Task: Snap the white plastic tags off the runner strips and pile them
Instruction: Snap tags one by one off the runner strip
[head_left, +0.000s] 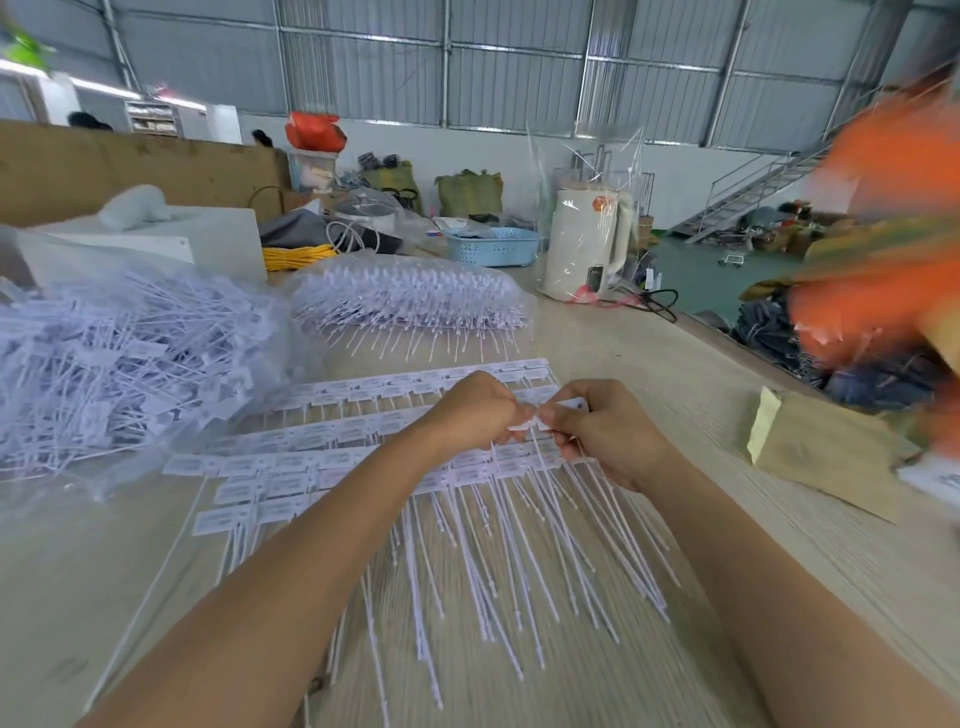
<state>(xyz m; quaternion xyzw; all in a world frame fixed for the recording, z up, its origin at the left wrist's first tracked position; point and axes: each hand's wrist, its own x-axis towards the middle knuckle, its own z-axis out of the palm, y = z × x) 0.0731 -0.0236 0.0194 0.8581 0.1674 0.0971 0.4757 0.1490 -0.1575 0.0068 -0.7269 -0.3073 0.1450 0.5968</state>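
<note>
One white tag (569, 406) is pinched by left hand (478, 410) and right hand (597, 431) mid-surface (701, 364); loose pile (114, 364) toward left edge, right edge kept bare

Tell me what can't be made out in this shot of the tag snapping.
Head view only:
- Print on the white tags: too small to read.
- Where left hand and right hand meet: fingers hide the snap point.
- Orange shape, right edge: motion-blurred, unidentifiable.
- Loose tag pile: cut off at left edge.
</note>
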